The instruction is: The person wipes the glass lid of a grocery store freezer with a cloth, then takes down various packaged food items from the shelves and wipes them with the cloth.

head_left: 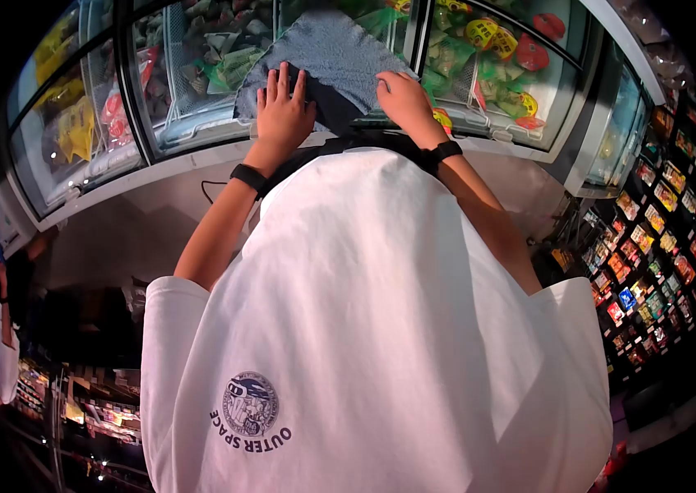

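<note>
You press matt, rough-piled cloth (331, 62) | your T-shirt (364, 287) looks smooth, matt fabric | you face glossy, glass-like lids (553, 107) | you see shiny plastic packets (76, 127) | your freezer rim (117, 187) looks smooth

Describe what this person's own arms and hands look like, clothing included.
The left hand and right hand are both ungloved. A black band circles each wrist: left band, right band. The forearms are uncovered. Above them are plain white short sleeves, a loose left sleeve and right sleeve.
</note>
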`<action>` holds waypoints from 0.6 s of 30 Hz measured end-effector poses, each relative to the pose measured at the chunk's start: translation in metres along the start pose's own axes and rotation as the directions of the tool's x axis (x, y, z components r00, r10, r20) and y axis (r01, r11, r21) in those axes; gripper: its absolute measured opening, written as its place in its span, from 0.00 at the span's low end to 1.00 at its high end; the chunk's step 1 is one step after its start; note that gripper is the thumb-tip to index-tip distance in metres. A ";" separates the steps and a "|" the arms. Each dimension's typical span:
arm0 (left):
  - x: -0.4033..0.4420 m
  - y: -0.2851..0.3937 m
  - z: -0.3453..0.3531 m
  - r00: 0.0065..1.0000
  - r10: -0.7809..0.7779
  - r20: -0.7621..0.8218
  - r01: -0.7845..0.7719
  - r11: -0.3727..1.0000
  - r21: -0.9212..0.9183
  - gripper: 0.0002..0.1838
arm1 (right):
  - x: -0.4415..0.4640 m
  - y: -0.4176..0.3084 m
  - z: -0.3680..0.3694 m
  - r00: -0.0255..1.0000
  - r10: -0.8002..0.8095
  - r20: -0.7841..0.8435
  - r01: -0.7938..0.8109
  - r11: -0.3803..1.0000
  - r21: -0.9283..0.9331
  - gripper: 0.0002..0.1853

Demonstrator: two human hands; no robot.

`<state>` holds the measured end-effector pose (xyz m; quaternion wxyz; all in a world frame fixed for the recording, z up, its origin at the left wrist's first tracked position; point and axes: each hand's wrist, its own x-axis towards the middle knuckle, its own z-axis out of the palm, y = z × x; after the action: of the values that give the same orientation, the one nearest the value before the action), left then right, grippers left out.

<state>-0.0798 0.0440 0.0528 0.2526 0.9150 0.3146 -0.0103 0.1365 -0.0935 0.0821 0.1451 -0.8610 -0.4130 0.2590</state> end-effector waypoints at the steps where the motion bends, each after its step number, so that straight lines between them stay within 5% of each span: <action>1: 0.003 -0.002 0.002 1.000 -0.001 0.001 0.001 1.000 -0.001 0.38 | -0.003 -0.003 -0.004 0.998 0.050 0.038 -0.049 0.998 -0.034 0.14; 2: 0.009 -0.004 0.005 1.000 0.012 -0.019 -0.011 1.000 0.026 0.38 | -0.002 -0.004 -0.002 0.998 0.053 0.040 -0.051 0.998 -0.036 0.14; 4: 0.027 -0.009 0.006 0.995 0.048 -0.089 -0.046 0.999 0.028 0.39 | -0.002 -0.010 0.006 0.953 -0.221 -0.205 0.207 0.974 -0.089 0.16; 8: 0.078 -0.035 0.002 0.958 0.186 -0.220 -0.161 0.979 0.126 0.36 | 0.028 -0.023 0.023 0.909 -0.396 -0.130 0.386 0.918 -0.096 0.23; 13: 0.099 -0.049 -0.043 0.982 0.096 -0.163 -0.065 0.980 0.187 0.28 | 0.070 -0.037 0.029 0.906 -0.404 -0.129 0.382 0.910 -0.163 0.27; 15: 0.098 -0.060 -0.043 0.992 0.019 -0.125 0.009 0.975 0.221 0.30 | 0.083 -0.049 0.015 0.958 -0.287 0.015 0.286 0.946 -0.154 0.25; 18: 0.078 -0.069 -0.029 0.960 0.054 -0.274 0.002 0.979 0.202 0.36 | 0.075 -0.057 0.018 0.949 -0.313 -0.025 0.303 0.935 -0.186 0.28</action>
<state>-0.0612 0.1484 0.0328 0.1128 0.9321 0.3321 0.0899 0.1296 0.0012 0.0687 0.1168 -0.8018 -0.5605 0.1713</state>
